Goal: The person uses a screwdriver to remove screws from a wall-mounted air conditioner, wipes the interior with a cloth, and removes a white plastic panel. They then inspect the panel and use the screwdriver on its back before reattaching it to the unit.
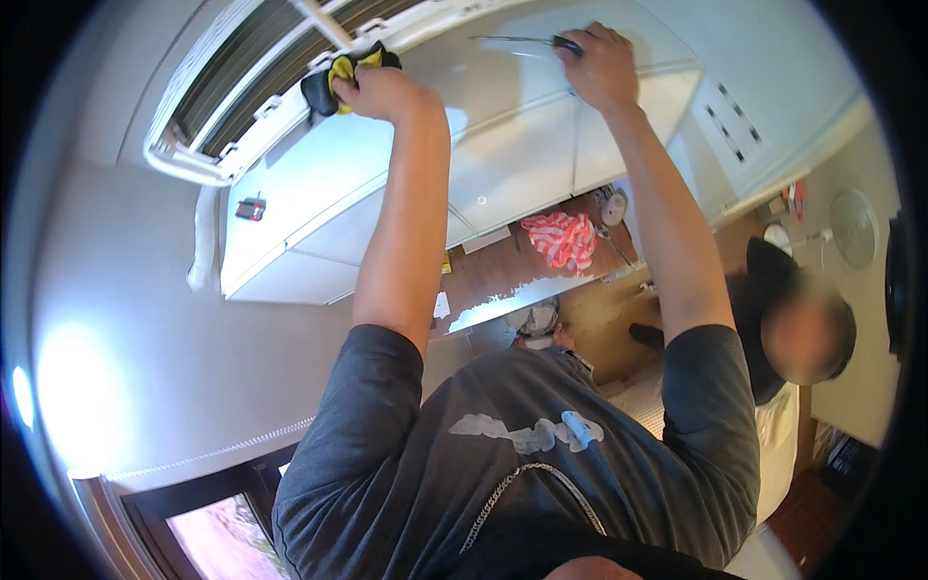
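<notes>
My left hand is closed on a bunched black-and-yellow work glove, held against the lower edge of a white air conditioner unit. The unit's front is uncovered, and dark slats show inside its frame. Further right, my right hand grips a screwdriver by its dark handle. Its thin metal shaft points left, over the pale top of the white cabinet. Both arms are raised and stretched far forward.
A small red-and-black object lies on the cabinet's left end. Below, a red-and-white striped cloth lies on a brown surface. To the right is another person in dark clothing. A window is at lower left.
</notes>
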A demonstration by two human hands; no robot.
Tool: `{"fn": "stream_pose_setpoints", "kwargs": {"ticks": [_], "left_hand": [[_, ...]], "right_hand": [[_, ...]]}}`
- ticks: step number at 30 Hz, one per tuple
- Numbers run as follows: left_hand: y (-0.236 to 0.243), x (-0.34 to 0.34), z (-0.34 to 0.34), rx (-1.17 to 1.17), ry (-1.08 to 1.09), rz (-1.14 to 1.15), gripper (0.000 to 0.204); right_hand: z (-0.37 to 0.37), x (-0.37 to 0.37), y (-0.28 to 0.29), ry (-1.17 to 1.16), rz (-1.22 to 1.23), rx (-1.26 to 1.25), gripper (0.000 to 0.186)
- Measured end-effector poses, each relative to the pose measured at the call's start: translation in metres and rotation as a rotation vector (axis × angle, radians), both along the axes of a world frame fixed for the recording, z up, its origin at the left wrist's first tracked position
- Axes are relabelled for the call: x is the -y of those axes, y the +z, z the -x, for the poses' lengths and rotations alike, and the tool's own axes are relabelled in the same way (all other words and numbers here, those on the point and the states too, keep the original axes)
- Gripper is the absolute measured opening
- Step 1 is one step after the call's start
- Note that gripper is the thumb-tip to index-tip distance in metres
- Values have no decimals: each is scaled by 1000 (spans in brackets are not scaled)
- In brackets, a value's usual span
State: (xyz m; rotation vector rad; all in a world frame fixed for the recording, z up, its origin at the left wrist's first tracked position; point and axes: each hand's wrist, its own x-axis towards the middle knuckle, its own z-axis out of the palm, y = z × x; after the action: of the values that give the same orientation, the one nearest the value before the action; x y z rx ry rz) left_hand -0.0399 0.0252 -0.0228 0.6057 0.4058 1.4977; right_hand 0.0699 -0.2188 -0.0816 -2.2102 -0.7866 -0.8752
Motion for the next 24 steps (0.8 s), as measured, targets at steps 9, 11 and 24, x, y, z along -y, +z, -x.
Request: {"fn": "stream_pose_setpoints", "kwargs": {"ticks": [9,11,24], "left_hand": [[-14,86,-91,-12,-539,-258,20],[-17,77,-62,-47,-695,-319,30],[45,94,135,-691,-895,-1097,42]], "right_hand": [[8,11,11,19,49,-91,25],[8,16,14,44,67,-36,27],[115,-9,5,869,-1261,-736,38]]}}
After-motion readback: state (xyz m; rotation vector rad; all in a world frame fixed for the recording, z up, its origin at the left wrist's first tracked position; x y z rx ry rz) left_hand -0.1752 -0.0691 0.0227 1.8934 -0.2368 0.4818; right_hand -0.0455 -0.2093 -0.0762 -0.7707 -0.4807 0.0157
